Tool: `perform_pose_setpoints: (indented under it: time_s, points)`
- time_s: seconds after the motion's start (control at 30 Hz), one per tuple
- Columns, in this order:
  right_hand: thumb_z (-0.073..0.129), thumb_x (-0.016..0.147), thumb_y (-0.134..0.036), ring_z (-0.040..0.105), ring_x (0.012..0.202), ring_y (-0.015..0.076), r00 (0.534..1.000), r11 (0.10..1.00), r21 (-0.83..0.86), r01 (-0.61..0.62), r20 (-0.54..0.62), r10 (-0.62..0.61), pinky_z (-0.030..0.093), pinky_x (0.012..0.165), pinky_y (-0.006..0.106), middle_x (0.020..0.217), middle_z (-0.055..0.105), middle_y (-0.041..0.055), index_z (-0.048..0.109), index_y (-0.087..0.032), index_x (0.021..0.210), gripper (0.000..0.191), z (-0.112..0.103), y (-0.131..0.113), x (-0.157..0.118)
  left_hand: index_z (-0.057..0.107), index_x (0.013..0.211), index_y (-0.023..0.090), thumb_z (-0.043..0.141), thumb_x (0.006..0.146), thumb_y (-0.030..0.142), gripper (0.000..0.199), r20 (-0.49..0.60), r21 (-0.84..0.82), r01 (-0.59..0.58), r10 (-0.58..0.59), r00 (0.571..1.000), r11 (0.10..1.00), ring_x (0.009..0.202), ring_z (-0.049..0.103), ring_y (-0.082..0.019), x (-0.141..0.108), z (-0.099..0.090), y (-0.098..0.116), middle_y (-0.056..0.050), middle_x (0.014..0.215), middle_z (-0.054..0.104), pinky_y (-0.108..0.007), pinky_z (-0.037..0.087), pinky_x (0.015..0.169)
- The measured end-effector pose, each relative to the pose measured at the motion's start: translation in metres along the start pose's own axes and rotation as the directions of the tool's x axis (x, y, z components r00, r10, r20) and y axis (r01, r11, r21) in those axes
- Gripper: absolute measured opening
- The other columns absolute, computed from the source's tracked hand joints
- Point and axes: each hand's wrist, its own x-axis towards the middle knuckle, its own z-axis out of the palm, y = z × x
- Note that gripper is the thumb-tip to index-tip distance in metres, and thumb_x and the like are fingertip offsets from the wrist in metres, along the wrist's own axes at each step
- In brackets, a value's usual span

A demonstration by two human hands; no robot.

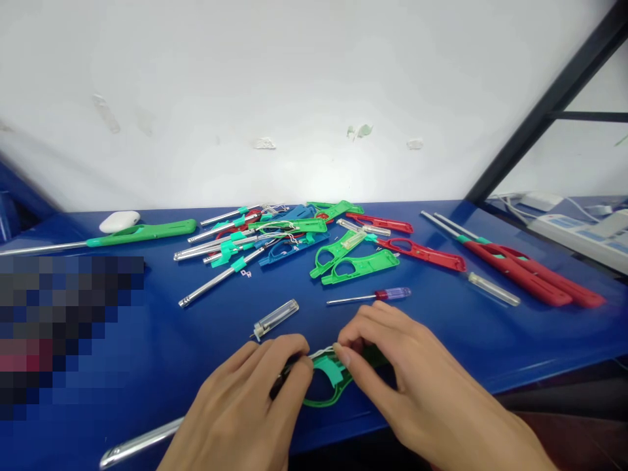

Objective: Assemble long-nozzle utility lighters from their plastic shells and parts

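At the table's front edge lies a green lighter half-shell (320,400) with a teal trigger piece (330,370) in its round opening. A metal lighter tube (142,443) runs out to the left beneath my left hand (245,392). That hand is closed around the tube end of the green lighter, its fingertips by the opening. My right hand (417,373) is closed over the handle part, with thumb and forefinger pinching thin white wires (321,352). Its palm side and part of the shell are hidden. Just beyond my hands lie a clear fuel tank (277,318) and a screwdriver (392,294).
A pile of lighter tubes (210,285), green half-shells (363,265) and red half-shells (434,255) lies along the back. Two red lighters (520,271) and another clear tank (493,289) are at right. A green lighter (147,232) and white case (119,221) are at left.
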Motion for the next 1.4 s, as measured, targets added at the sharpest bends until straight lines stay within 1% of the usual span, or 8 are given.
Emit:
perform_pose_setpoints:
  time_s: [0.17, 0.33, 0.57, 0.77, 0.9, 1.07, 1.23, 1.4]
  points:
    - [0.056, 0.105, -0.016, 0.068, 0.085, 0.0232, 0.998, 0.994, -0.099, 0.047, -0.031, -0.050, 0.052, 0.086, 0.042, 0.091, 0.072, 0.0001, 0.068, -0.024, 0.094, 0.018, 0.005, 0.003, 0.000, 0.061, 0.126, 0.023, 0.044, 0.096, 0.004, 0.040, 0.056, 0.010, 0.005, -0.006, 0.998, 1.000, 0.108, 0.077, -0.021, -0.007, 0.003, -0.002, -0.003, 0.126, 0.076, -0.037, 0.064, 0.094]
    - [0.056, 0.110, -0.022, 0.071, 0.078, 0.0225, 0.995, 0.984, -0.152, 0.094, -0.027, -0.099, 0.051, 0.076, 0.037, 0.088, 0.072, 0.0005, 0.071, -0.024, 0.095, 0.021, 0.005, 0.005, 0.002, 0.061, 0.123, 0.022, 0.043, 0.098, 0.005, 0.035, 0.019, 0.020, 0.002, -0.003, 1.000, 1.000, 0.105, 0.079, -0.021, -0.006, 0.002, -0.003, -0.004, 0.125, 0.078, -0.037, 0.066, 0.090]
    - [0.069, 0.106, -0.029, 0.072, 0.086, 0.0193, 0.982, 0.983, -0.122, 0.135, 0.151, -0.116, 0.049, 0.079, 0.034, 0.094, 0.075, -0.0040, 0.070, -0.029, 0.095, 0.012, -0.018, 0.009, 0.010, 0.061, 0.123, 0.021, 0.045, 0.096, 0.004, 0.036, 0.026, 0.005, -0.010, 0.010, 1.000, 1.000, 0.104, 0.079, -0.022, -0.006, 0.002, -0.003, -0.006, 0.122, 0.078, -0.038, 0.067, 0.091]
    - [0.068, 0.101, -0.022, 0.068, 0.074, 0.0199, 0.943, 0.929, -0.247, 0.277, 0.253, -0.214, 0.044, 0.065, 0.035, 0.082, 0.072, -0.0031, 0.065, -0.028, 0.084, 0.018, -0.030, 0.002, 0.026, 0.061, 0.124, 0.021, 0.043, 0.096, 0.004, 0.037, 0.033, 0.000, -0.016, 0.016, 0.999, 1.000, 0.105, 0.080, -0.022, -0.003, 0.001, -0.002, -0.005, 0.121, 0.079, -0.037, 0.067, 0.092]
    - [0.067, 0.095, -0.014, 0.069, 0.071, 0.0214, 0.919, 0.868, -0.324, 0.377, 0.251, -0.305, 0.047, 0.062, 0.035, 0.082, 0.073, -0.0004, 0.065, -0.026, 0.084, 0.017, -0.030, 0.001, 0.024, 0.063, 0.125, 0.021, 0.043, 0.098, 0.006, 0.037, 0.026, -0.008, -0.010, 0.010, 1.000, 1.000, 0.104, 0.081, -0.022, -0.002, 0.003, -0.002, -0.006, 0.122, 0.079, -0.037, 0.068, 0.090]
    - [0.067, 0.098, -0.019, 0.075, 0.084, 0.0244, 0.899, 0.862, -0.258, 0.437, 0.101, -0.425, 0.056, 0.073, 0.036, 0.096, 0.078, 0.0015, 0.072, -0.030, 0.098, 0.012, -0.024, 0.012, 0.009, 0.068, 0.117, 0.021, 0.041, 0.095, 0.003, 0.039, 0.012, -0.045, 0.011, -0.010, 1.000, 0.999, 0.102, 0.081, -0.021, 0.000, -0.001, -0.002, -0.006, 0.117, 0.080, -0.034, 0.067, 0.093]
    - [0.071, 0.101, -0.026, 0.074, 0.078, 0.0232, 0.917, 0.893, -0.211, 0.398, 0.061, -0.395, 0.055, 0.070, 0.035, 0.091, 0.078, 0.0008, 0.071, -0.032, 0.100, 0.006, -0.021, 0.013, 0.011, 0.069, 0.113, 0.021, 0.038, 0.094, 0.002, 0.041, 0.005, -0.053, 0.015, -0.015, 1.000, 0.998, 0.100, 0.081, -0.020, 0.001, -0.003, -0.001, -0.006, 0.114, 0.080, -0.033, 0.067, 0.092]
    - [0.064, 0.107, -0.029, 0.070, 0.078, 0.0219, 0.926, 0.904, -0.235, 0.357, 0.214, -0.311, 0.052, 0.071, 0.037, 0.091, 0.073, -0.0028, 0.063, -0.030, 0.098, 0.010, -0.026, 0.010, 0.020, 0.069, 0.114, 0.022, 0.041, 0.094, 0.002, 0.039, 0.003, -0.045, 0.024, -0.024, 1.000, 0.999, 0.101, 0.080, -0.019, 0.001, 0.000, -0.001, -0.005, 0.116, 0.079, -0.031, 0.065, 0.093]
